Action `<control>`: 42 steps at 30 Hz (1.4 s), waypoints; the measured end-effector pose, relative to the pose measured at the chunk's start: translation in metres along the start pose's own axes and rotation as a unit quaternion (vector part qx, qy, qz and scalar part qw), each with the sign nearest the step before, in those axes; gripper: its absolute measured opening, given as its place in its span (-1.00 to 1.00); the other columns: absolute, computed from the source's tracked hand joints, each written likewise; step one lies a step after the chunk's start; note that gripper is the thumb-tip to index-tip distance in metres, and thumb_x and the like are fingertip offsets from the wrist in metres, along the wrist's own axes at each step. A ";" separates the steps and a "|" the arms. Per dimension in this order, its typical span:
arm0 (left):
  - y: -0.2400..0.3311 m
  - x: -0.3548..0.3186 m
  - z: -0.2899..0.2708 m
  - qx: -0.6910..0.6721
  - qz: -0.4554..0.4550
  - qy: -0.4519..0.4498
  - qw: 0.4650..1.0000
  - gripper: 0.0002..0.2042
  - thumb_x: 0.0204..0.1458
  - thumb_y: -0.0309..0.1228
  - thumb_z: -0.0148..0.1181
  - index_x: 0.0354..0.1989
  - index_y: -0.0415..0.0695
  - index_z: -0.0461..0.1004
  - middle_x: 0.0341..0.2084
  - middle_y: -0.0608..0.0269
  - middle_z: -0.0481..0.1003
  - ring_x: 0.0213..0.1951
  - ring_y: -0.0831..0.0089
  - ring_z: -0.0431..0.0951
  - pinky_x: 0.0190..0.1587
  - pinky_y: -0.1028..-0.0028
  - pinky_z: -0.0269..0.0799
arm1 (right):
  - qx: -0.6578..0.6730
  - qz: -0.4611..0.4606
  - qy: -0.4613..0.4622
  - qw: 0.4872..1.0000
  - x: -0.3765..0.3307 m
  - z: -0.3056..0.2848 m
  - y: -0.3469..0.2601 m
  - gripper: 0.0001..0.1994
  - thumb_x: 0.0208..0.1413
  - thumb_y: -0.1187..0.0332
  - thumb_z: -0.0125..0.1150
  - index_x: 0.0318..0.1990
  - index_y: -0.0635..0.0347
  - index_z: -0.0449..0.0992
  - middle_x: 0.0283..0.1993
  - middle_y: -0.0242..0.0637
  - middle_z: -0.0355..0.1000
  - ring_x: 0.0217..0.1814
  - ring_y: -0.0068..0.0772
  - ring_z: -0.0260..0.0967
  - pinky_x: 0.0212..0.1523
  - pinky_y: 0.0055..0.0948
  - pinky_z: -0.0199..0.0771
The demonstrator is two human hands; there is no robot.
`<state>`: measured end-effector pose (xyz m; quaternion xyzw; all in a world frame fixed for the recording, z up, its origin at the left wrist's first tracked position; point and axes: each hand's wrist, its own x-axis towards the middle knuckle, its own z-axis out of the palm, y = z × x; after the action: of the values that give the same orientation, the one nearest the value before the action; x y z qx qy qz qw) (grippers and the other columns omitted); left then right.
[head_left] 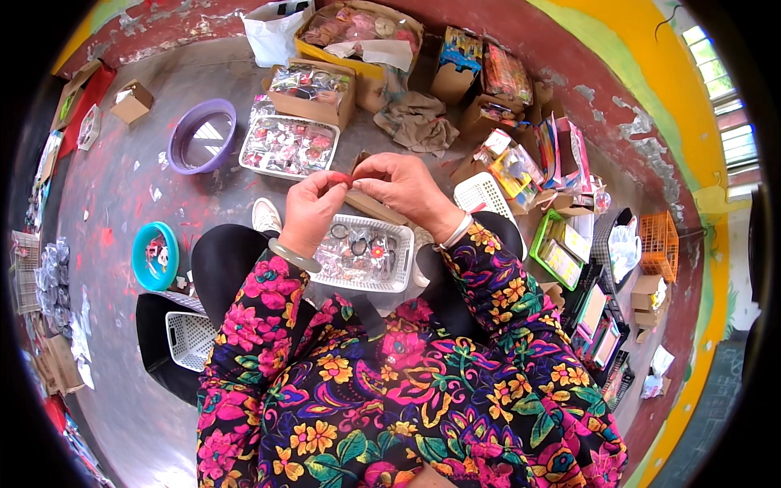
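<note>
My left hand [311, 210] and my right hand [408, 189] meet in front of me, fingertips nearly touching. Pinched between the left thumb and finger is a small red thing [342, 177], too small to make out in kind. The right thumb and fingers are closed close against it; whether they grip its end or something thin is hidden. Below both hands, between my knees, stands a white plastic basket [358, 286] with small clear packets and dark rings in it. One red flower-shaped piece [377, 253] lies on top of them.
Beyond the hands sit a white basket of packets [290, 147], cardboard boxes [346, 102] and a purple basin [176, 146]. A teal basin [143, 268] and a white basket in a black chair [189, 342] are at left. Green [540, 244] and orange crates [661, 246] stand right.
</note>
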<state>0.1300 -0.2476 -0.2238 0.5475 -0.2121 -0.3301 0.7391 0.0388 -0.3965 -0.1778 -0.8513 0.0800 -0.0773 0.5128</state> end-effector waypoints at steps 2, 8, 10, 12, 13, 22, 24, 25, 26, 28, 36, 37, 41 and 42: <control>-0.003 0.000 0.005 0.013 0.022 0.012 1.000 -0.91 -0.05 -0.58 0.05 -0.37 -0.27 0.46 -0.55 0.49 0.40 -0.52 0.78 0.29 -0.48 0.75 0.20 | -0.036 -0.032 0.022 0.999 -0.001 0.003 -0.004 -0.83 -0.10 0.38 0.16 -0.33 0.25 0.49 -0.41 -0.24 0.42 -0.37 -0.33 0.35 -0.35 -0.44 0.34; 0.012 0.016 0.007 0.059 0.045 0.045 0.996 -0.87 -0.10 -0.62 -0.02 -0.41 -0.24 0.47 -0.60 0.49 0.38 -0.58 0.78 0.26 -0.55 0.72 0.16 | -0.181 -0.194 0.071 0.962 0.006 -0.004 -0.026 -0.93 -0.11 0.42 0.13 -0.44 0.19 0.45 -0.45 -0.23 0.38 -0.37 -0.16 0.34 -0.37 -0.35 0.33; 0.017 0.024 0.005 0.077 0.054 0.036 0.995 -0.85 -0.14 -0.63 -0.04 -0.42 -0.23 0.47 -0.60 0.49 0.38 -0.58 0.77 0.26 -0.55 0.72 0.17 | -0.227 -0.231 0.090 0.942 0.010 -0.007 -0.034 -0.94 -0.12 0.45 0.13 -0.43 0.18 0.43 -0.45 -0.25 0.37 -0.36 -0.16 0.33 -0.38 -0.35 0.33; 0.025 0.033 0.005 0.090 0.055 0.028 0.994 -0.82 -0.19 -0.65 -0.05 -0.42 -0.25 0.47 -0.60 0.46 0.39 -0.57 0.77 0.27 -0.54 0.71 0.18 | -0.275 -0.246 0.109 0.923 0.017 -0.011 -0.037 -0.93 -0.13 0.44 0.13 -0.43 0.17 0.43 -0.45 -0.26 0.36 -0.34 -0.18 0.32 -0.37 -0.33 0.33; 0.030 0.035 0.006 0.105 0.055 0.032 0.992 -0.83 -0.19 -0.64 -0.04 -0.42 -0.25 0.47 -0.60 0.46 0.39 -0.57 0.76 0.27 -0.54 0.71 0.19 | -0.287 -0.244 0.114 0.919 0.020 -0.012 -0.037 -0.93 -0.13 0.42 0.12 -0.43 0.17 0.43 -0.44 -0.26 0.37 -0.33 -0.18 0.33 -0.35 -0.32 0.34; 0.041 0.051 -0.001 0.095 0.038 0.059 0.993 -0.89 -0.11 -0.61 0.02 -0.40 -0.27 0.46 -0.60 0.44 0.40 -0.57 0.74 0.30 -0.53 0.70 0.21 | -0.300 -0.262 0.126 0.909 0.051 -0.018 -0.034 -0.94 -0.12 0.39 0.12 -0.48 0.14 0.43 -0.45 -0.27 0.38 -0.32 -0.18 0.35 -0.34 -0.27 0.37; 0.039 0.051 -0.003 0.106 0.050 0.072 0.990 -0.89 -0.09 -0.60 0.01 -0.39 -0.28 0.46 -0.58 0.43 0.41 -0.56 0.73 0.30 -0.52 0.71 0.21 | -0.280 -0.268 0.112 0.915 0.057 -0.016 -0.034 -0.95 -0.13 0.42 0.12 -0.46 0.15 0.42 -0.46 -0.27 0.37 -0.33 -0.17 0.33 -0.35 -0.29 0.34; 0.039 0.051 -0.002 0.113 0.059 0.079 0.989 -0.89 -0.08 -0.60 0.01 -0.38 -0.28 0.46 -0.57 0.43 0.41 -0.55 0.73 0.30 -0.51 0.71 0.21 | -0.270 -0.270 0.105 0.918 0.060 -0.015 -0.033 -0.95 -0.13 0.44 0.12 -0.45 0.16 0.42 -0.46 -0.27 0.36 -0.33 -0.16 0.32 -0.36 -0.30 0.33; 0.039 0.051 -0.001 0.120 0.068 0.086 0.987 -0.89 -0.07 -0.60 0.00 -0.37 -0.28 0.45 -0.55 0.42 0.41 -0.54 0.73 0.31 -0.51 0.71 0.21 | -0.263 -0.270 0.100 0.921 0.063 -0.015 -0.029 -0.94 -0.12 0.41 0.13 -0.46 0.15 0.44 -0.45 -0.26 0.38 -0.32 -0.17 0.34 -0.36 -0.30 0.34; 0.039 0.053 -0.002 0.105 0.084 0.097 0.986 -0.88 -0.05 -0.60 -0.01 -0.35 -0.28 0.45 -0.54 0.41 0.41 -0.53 0.73 0.31 -0.50 0.71 0.22 | -0.250 -0.272 0.093 0.925 0.073 -0.018 -0.024 -0.92 -0.11 0.36 0.13 -0.47 0.14 0.46 -0.44 -0.25 0.41 -0.31 -0.20 0.36 -0.35 -0.29 0.36; 0.048 0.043 -0.018 0.080 0.046 0.081 0.992 -0.85 0.04 -0.60 -0.05 -0.25 -0.34 0.43 -0.37 0.32 0.46 -0.33 0.68 0.39 -0.27 0.72 0.25 | -0.005 0.055 -0.019 0.998 0.099 -0.035 0.100 -0.80 -0.01 0.28 0.10 -0.43 0.25 0.50 -0.50 -0.32 0.45 -0.45 -0.53 0.36 -0.39 -0.51 0.36; 0.047 0.039 -0.018 0.069 0.045 0.071 0.994 -0.85 0.04 -0.59 -0.05 -0.25 -0.34 0.43 -0.37 0.32 0.46 -0.32 0.68 0.39 -0.25 0.72 0.25 | -0.123 0.040 -0.046 0.991 0.091 -0.023 0.151 -0.76 -0.02 0.23 0.11 -0.44 0.25 0.51 -0.50 -0.27 0.46 -0.46 -0.47 0.39 -0.39 -0.47 0.39; 0.053 0.034 -0.024 0.083 0.040 0.082 0.992 -0.86 0.04 -0.59 -0.04 -0.27 -0.33 0.43 -0.38 0.34 0.46 -0.35 0.70 0.37 -0.26 0.70 0.24 | -0.323 0.220 -0.235 0.890 0.051 0.028 0.255 -0.75 -0.14 0.33 -0.01 -0.41 0.31 0.54 -0.28 0.04 0.44 -0.17 -0.01 0.40 -0.13 -0.20 0.39; 0.056 0.031 -0.022 0.078 0.039 0.096 0.992 -0.86 0.03 -0.60 -0.04 -0.28 -0.33 0.44 -0.41 0.37 0.46 -0.38 0.73 0.35 -0.31 0.72 0.22 | -0.325 0.225 -0.184 0.900 0.043 0.040 0.273 -0.73 -0.13 0.33 -0.01 -0.32 0.30 0.52 -0.23 0.06 0.42 -0.12 -0.01 0.38 -0.08 -0.22 0.36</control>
<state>0.1803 -0.2452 -0.1786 0.6238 -0.1861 -0.2293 0.7236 0.0734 -0.4976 -0.4357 -0.9290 0.1940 0.2287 0.2167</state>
